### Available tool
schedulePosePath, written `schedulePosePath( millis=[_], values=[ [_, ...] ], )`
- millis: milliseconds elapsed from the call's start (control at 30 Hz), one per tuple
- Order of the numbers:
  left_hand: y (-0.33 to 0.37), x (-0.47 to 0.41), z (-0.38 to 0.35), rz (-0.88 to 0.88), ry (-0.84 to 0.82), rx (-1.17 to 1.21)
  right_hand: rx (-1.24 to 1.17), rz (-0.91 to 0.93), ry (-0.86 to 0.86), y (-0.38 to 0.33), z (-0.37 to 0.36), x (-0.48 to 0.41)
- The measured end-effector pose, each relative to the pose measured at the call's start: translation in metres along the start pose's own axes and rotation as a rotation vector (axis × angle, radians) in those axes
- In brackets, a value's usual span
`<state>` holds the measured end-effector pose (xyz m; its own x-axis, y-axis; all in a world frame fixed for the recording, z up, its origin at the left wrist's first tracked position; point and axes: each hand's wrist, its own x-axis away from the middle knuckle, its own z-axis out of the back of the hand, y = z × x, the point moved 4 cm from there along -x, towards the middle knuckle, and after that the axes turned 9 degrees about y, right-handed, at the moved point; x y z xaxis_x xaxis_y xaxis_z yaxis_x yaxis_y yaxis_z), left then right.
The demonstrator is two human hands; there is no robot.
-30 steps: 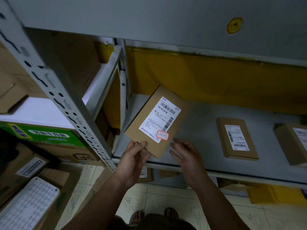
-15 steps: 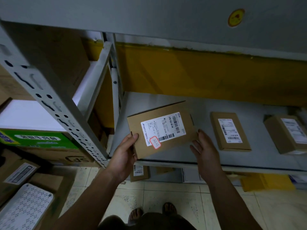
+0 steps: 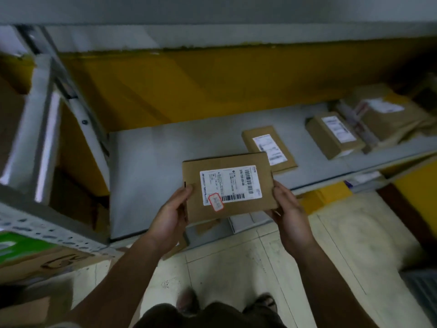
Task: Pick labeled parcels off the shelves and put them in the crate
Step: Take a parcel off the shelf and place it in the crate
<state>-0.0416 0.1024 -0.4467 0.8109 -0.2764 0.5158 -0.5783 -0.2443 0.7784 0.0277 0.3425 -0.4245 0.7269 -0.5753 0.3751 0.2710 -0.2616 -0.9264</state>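
held parcel [image 3: 228, 188]: flat brown cardboard box, label side up, lifted clear of the shelf, hanging over its front edge and partly over the floor; gripped at both short ends.
shipping label [image 3: 234, 181]: white, printed with barcodes, turned sideways to the camera; small red-bordered sticker [image 3: 215, 201] at the lower left corner, overlapping the label's edge.
left hand [image 3: 171, 217]: clamped on the left end of the held parcel, thumb pressed on the top face near the edge, fingers curled beneath and mostly hidden.
right hand [image 3: 289, 209]: clamped on the right end, thumb lying along the edge, fingers tucked under the box and out of sight.
shelf [image 3: 146, 176]: grey metal board, dimly lit, backed by a yellow wall [image 3: 189, 84].
second parcel [image 3: 269, 147]: lying flat on the shelf just behind the held parcel, near corner covered by it, white label facing up.
third parcel [image 3: 334, 136]: thicker box further right on the shelf, apart from the second parcel, label up; close against the wrapped bundle, though touching or not cannot be told.
wrapped bundle [image 3: 387, 117]: crumpled brown paper with a pale label on top, at the far right end of the shelf, blurred.
perforated rail [image 3: 47, 230]: grey, slanting across the lower left, blurred; green-printed carton [image 3: 23, 247] just below it.
floor [image 3: 236, 268]: pale speckled tiles, with two feet [image 3: 189, 301] near the bottom edge.
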Motion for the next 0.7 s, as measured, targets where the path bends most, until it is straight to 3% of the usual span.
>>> schedulePosePath(
  millis=[400, 700],
  values=[
    [-0.065, -0.018, -0.210, 0.122, -0.148, -0.194, -0.219, 0.005, 0.360, -0.007, 0.211, -0.001],
    [-0.165, -0.003, -0.395, 0.202, -0.395, -0.318, -0.347, 0.042, 0.628, 0.000, 0.400, 0.016]
  ],
)
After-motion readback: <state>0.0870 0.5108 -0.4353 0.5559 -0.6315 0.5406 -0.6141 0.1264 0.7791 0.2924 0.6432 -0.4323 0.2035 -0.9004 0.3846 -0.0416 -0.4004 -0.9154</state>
